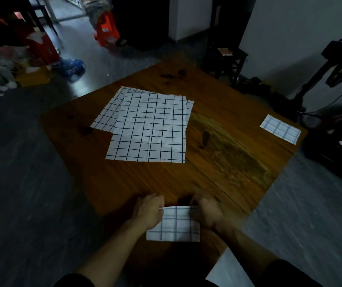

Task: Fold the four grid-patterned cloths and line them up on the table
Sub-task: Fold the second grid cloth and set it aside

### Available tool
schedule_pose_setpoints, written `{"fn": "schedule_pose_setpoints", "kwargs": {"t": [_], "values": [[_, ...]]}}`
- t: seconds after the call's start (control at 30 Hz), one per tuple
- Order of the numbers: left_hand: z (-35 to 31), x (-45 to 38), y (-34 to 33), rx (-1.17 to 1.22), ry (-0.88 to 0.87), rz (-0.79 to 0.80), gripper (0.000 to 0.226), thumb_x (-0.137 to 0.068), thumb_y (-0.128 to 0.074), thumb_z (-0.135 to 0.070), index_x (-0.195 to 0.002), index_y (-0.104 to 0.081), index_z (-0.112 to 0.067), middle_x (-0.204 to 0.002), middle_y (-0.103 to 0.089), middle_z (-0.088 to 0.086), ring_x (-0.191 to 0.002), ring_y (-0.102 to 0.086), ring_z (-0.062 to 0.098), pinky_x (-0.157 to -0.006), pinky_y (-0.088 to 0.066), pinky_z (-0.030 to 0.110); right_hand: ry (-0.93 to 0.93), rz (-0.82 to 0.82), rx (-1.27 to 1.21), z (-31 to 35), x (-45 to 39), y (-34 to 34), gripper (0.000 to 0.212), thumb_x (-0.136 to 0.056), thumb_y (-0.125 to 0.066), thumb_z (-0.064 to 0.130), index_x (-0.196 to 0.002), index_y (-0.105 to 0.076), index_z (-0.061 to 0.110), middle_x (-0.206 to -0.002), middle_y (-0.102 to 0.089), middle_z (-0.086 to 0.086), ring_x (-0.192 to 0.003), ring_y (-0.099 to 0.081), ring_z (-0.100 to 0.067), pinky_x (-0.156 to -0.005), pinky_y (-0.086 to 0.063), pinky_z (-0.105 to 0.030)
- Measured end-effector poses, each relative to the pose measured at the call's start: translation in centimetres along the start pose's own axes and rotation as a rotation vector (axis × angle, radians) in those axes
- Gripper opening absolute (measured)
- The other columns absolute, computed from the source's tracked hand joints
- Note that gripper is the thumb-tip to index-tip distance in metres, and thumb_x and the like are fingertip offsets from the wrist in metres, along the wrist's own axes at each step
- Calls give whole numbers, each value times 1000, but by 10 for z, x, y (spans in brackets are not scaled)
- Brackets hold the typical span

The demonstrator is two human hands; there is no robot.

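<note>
A small folded white cloth with a blue grid [175, 225] lies at the near edge of the wooden table [228, 154]. My left hand [150, 210] pinches its far left corner and my right hand [206, 212] pinches its far right corner. Two unfolded grid cloths lie stacked in the middle of the table, the upper one [148, 127] partly covering the lower one [109, 111]. One folded grid cloth [280, 129] rests near the table's right corner.
Dark stains mark the table's far part [172, 75]. A dark wooden stool [226, 59] stands beyond the table. A fan stand [319, 71] and cable are at the right. Red plastic stools [106, 31] and clutter sit on the floor at the far left.
</note>
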State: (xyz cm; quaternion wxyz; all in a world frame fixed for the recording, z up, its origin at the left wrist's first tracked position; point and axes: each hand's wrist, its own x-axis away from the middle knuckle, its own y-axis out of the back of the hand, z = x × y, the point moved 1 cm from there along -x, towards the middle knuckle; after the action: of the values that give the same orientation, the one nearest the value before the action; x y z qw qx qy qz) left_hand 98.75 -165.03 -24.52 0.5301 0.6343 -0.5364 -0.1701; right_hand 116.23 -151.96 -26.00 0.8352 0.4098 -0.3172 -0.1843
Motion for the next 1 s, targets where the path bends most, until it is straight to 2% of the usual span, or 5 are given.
{"fn": "schedule_pose_setpoints", "kwargs": {"t": [0.17, 0.37, 0.5, 0.7, 1.0], "values": [[-4, 12, 37, 248, -97, -125, 6, -91, -64, -22, -90, -59, -24, -93, -57, -13, -87, -53, 4, -67, -46, 22, 43, -14, -304, 0, 16, 28, 10, -94, -54, 25, -96, -56, 34, -98, -61, 10, -88, -60, -2, -77, -53, -28], [-25, 24, 77, 447, -302, -237, 8, -88, -69, -24, -87, -62, -27, -86, -63, -14, -81, -60, 0, -65, -51, 20, 88, -312, -401, 12, 56, 81, 10, -96, -55, 17, -91, -58, 25, -92, -62, 8, -84, -60, 0, -69, -48, -15], [-46, 16, 82, 480, -356, -217, 16, -87, -70, -23, -81, -57, -31, -82, -61, -9, -74, -60, 2, -56, -46, 17, 61, -481, -413, 12, 93, 104, 12, -93, -61, 15, -85, -59, 23, -82, -63, 7, -74, -60, -3, -64, -47, -17], [-98, 9, 72, 658, -528, -178, 13, -89, -68, -21, -82, -58, -25, -77, -61, -4, -75, -60, 11, -64, -50, 36, -51, -669, -412, -14, 149, 113, 18, -91, -65, 14, -81, -58, 27, -74, -62, 7, -66, -55, -4, -60, -43, -17], [-178, 16, 57, 676, -537, -233, 14, -90, -68, -25, -81, -57, -21, -73, -64, 2, -69, -64, 15, -60, -55, 47, -67, -789, -542, -74, 182, 129, 18, -90, -64, 11, -81, -62, 27, -76, -65, 4, -69, -62, -13, -64, -53, -42]]}}
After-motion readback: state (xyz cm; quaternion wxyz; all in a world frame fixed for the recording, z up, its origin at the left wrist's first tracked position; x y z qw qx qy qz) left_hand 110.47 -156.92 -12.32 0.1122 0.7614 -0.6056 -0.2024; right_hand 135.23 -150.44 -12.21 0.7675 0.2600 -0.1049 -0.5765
